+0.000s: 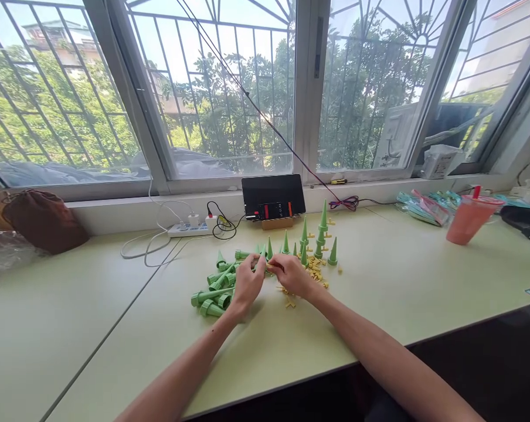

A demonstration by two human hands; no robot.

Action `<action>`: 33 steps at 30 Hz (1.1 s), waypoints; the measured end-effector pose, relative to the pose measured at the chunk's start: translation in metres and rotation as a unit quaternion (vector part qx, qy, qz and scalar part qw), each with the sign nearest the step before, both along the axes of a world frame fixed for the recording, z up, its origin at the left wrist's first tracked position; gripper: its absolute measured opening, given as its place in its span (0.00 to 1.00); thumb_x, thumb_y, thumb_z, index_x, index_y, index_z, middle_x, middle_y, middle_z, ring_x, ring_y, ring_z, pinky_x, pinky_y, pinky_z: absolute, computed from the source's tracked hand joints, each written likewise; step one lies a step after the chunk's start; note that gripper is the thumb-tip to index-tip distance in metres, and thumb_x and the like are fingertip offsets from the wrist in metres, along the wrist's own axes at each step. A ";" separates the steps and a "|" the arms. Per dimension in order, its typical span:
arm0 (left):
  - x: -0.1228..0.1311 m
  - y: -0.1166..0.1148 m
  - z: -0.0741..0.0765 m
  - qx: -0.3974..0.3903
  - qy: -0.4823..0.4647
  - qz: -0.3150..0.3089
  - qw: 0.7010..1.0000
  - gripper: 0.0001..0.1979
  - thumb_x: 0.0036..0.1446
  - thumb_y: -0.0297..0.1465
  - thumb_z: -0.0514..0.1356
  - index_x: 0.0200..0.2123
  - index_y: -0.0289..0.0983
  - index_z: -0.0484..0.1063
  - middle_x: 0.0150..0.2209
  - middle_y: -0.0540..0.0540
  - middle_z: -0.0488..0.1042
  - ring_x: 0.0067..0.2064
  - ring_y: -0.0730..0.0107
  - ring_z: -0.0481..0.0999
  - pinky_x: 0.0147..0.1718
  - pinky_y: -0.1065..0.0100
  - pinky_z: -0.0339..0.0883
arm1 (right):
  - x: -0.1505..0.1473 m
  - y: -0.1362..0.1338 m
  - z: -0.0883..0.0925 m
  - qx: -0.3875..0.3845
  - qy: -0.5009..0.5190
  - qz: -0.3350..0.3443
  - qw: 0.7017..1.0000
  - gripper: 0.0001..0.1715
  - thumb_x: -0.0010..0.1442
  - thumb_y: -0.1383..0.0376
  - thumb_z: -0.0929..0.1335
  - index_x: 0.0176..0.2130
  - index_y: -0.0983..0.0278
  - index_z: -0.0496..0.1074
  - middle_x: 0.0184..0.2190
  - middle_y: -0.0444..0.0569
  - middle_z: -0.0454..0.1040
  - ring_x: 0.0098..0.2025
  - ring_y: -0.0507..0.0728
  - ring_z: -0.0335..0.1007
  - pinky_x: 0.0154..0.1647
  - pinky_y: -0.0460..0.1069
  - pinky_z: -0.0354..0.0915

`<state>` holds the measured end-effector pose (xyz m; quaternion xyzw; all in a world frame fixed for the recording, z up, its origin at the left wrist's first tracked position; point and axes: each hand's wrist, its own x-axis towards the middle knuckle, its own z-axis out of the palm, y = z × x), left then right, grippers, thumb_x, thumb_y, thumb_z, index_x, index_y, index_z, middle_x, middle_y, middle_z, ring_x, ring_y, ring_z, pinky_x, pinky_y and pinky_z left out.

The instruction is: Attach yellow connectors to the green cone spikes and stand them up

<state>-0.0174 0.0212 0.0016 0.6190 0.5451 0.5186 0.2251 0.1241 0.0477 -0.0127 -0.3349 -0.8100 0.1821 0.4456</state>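
My left hand (248,280) is closed around a green plastic cone-shaped spike (262,251), whose tip shows above my fingers. Close beside it, my right hand (295,275) pinches a small yellow plastic piece (269,266) against the spike's side; my fingers hide most of it. A heap of green spikes (212,296) lies to the left of my left hand. Loose yellow T-shaped pieces (316,274) are scattered around and beyond my right hand. Behind them, several green spikes (323,218) stand upright, some stacked and with yellow pieces sticking out at the side.
A black tablet and a phone (274,210) lean by the window sill. A power strip (181,229) with cables lies at the back left. Toward the right stand a red drink cup (471,220) and plastic packets (418,208). A brown bag (45,221) sits far left.
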 end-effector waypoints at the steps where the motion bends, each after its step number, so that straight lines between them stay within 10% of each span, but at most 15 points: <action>1: 0.000 0.000 -0.001 0.001 0.002 -0.001 1.000 0.15 0.57 0.42 0.53 0.28 0.37 0.69 0.18 0.52 0.68 0.18 0.73 0.64 0.20 0.71 0.56 | 0.000 0.000 -0.001 0.004 -0.007 -0.001 1.000 0.11 0.62 0.68 0.64 0.26 0.64 0.65 0.23 0.43 0.66 0.26 0.50 0.57 0.29 0.45 0.53; 14: 0.003 -0.002 0.000 0.004 -0.003 -0.043 0.999 0.20 0.62 0.43 0.49 0.48 0.37 0.68 0.17 0.55 0.65 0.17 0.74 0.64 0.19 0.73 0.59 | -0.003 -0.006 0.003 -0.024 0.016 0.007 1.000 0.16 0.67 0.63 0.58 0.27 0.63 0.61 0.24 0.44 0.66 0.25 0.50 0.57 0.29 0.45 0.53; 23: 0.001 -0.001 0.005 0.050 0.059 -0.003 0.997 0.17 0.63 0.43 0.48 0.32 0.38 0.68 0.26 0.49 0.70 0.24 0.72 0.68 0.26 0.70 0.62 | -0.002 -0.008 0.006 -0.021 0.046 -0.010 0.999 0.17 0.67 0.60 0.59 0.28 0.63 0.63 0.23 0.43 0.65 0.25 0.51 0.56 0.28 0.45 0.52; 33: -0.002 0.001 0.005 0.062 0.021 -0.021 0.998 0.17 0.59 0.44 0.54 0.37 0.37 0.74 0.37 0.43 0.70 0.33 0.68 0.71 0.29 0.69 0.68 | -0.002 -0.008 0.009 -0.065 0.088 -0.023 0.994 0.18 0.65 0.56 0.60 0.26 0.62 0.60 0.19 0.42 0.63 0.22 0.50 0.56 0.26 0.46 0.54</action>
